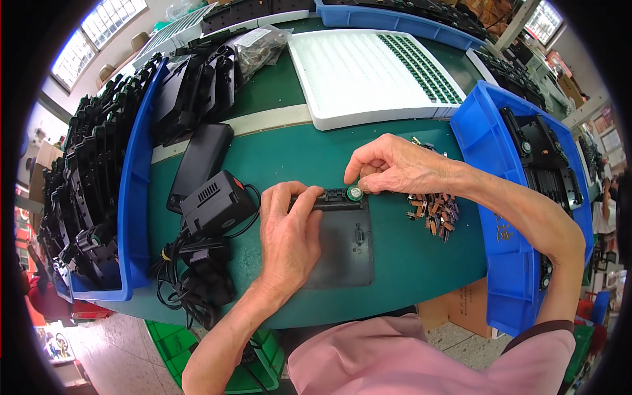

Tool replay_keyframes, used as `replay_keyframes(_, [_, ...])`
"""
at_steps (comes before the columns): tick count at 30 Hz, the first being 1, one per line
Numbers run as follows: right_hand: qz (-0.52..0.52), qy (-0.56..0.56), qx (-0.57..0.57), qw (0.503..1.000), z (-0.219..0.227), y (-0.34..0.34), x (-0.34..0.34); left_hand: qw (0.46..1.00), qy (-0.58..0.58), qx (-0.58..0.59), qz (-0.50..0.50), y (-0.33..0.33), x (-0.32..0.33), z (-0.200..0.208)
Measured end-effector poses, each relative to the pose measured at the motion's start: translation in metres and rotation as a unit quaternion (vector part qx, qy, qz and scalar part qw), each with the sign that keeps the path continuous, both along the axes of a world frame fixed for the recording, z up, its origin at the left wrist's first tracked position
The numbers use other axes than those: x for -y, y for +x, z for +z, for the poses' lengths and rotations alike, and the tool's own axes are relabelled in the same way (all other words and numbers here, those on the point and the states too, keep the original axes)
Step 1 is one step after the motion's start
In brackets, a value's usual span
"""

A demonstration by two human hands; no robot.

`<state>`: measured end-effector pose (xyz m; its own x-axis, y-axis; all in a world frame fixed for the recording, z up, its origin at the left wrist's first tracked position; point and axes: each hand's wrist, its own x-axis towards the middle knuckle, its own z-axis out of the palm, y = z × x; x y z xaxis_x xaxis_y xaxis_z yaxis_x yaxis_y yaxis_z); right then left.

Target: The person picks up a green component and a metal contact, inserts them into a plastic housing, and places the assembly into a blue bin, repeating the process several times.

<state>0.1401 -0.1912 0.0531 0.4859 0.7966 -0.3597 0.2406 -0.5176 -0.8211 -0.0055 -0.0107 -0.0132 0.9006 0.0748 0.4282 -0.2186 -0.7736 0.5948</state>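
The left hand (288, 237), centre of the frame, is closed on the black panel (342, 253), with its fingers and thumb at the left end of the thick bar along the upper edge. The panel lies on the green table (395, 283), at the centre of the frame, its flat plate extending toward the lower edge. The right hand (398, 168), right of centre, is narrow, its fingers bent and its thumb tip at a round, green-rimmed disc (355, 193) at the right end of the bar; whether it grips the disc, I cannot tell. Just right of the panel, partly beneath the right forearm, is a loose pile (434, 216) of small parts in mixed colours. Left of the left hand sit a black box (219, 203) and tangled cables (174, 286). Upper centre: 1 white tray (342, 82), with green parts in rows toward its right side. Left of the frame: 1 blue bin (135, 217) packed with black units (92, 164). Right of the frame: a 2nd blue bin (479, 135), also holding black units, partly covered by the right forearm. Upper left of centre: 1 clear bag (257, 51), contents indistinct. Lower left: 1 green crate (172, 349), below table level. Lower right of centre: 1 brown carton (467, 306)
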Motion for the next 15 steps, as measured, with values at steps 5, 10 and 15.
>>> replay_keyframes(5, [0.04, -0.025, 0.118, 0.992, 0.007, -0.003, 0.002, 1.0, -0.002, 0.0, 0.003, -0.002, 0.001, 0.0])
replay_keyframes(10, [0.091, 0.049, 0.229, 0.968, -0.005, -0.006, 0.001, 1.0, 0.006, 0.005, -0.002, -0.002, 0.0, 0.0])
replay_keyframes(15, [0.113, 0.089, 0.305, 0.941, -0.011, -0.011, 0.0, 1.0, 0.008, 0.006, -0.002, -0.001, -0.001, -0.001])
